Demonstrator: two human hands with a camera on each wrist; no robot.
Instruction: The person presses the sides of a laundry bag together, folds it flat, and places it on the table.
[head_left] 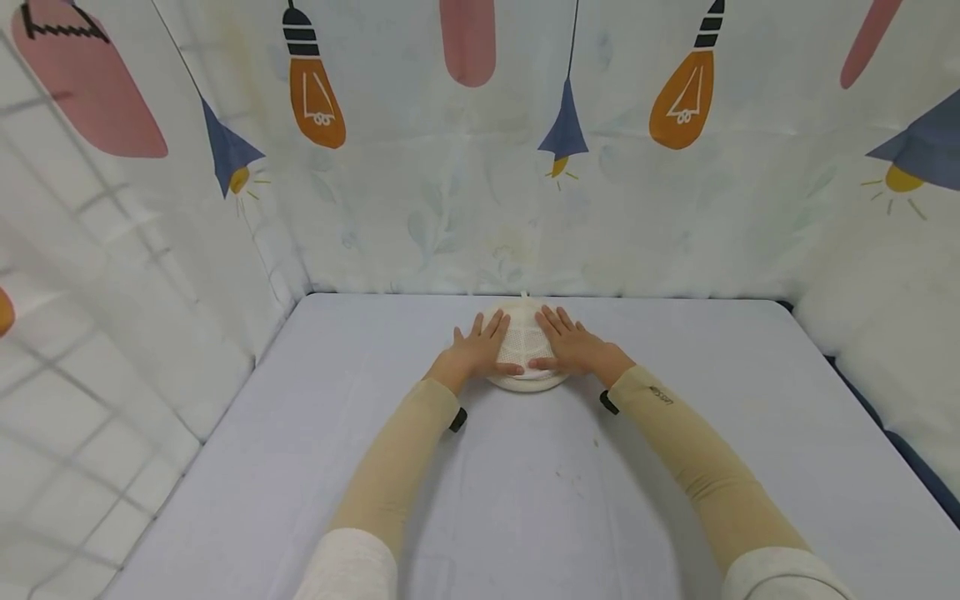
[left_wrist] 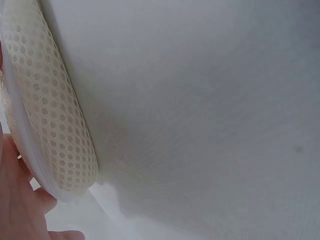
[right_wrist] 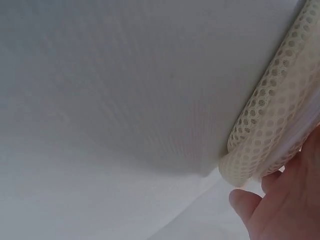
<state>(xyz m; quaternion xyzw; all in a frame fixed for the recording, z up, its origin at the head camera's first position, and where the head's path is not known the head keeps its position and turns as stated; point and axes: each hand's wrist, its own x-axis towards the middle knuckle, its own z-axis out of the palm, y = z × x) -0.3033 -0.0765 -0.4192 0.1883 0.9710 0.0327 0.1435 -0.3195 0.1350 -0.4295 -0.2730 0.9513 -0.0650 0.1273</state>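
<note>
A round cream mesh bag (head_left: 525, 346), like a laundry wash bag, lies near the table's far edge. My left hand (head_left: 476, 352) rests on its left side with fingers spread and thumb pointing inward. On the right side my right hand (head_left: 576, 346) lies the same way, and the two thumbs nearly meet over the mesh. The left wrist view shows the bag's thick honeycomb mesh side (left_wrist: 55, 110) with a smooth pale band beside the fingers. Similar mesh (right_wrist: 272, 110) appears beside the right hand in the right wrist view.
A white-covered table (head_left: 525, 500) spreads beneath both arms. Behind it hangs a curtain (head_left: 465, 192) printed with lamps and bulbs, and another pale curtain (head_left: 97, 375) borders the left side. A few small specks mark the cloth between the forearms.
</note>
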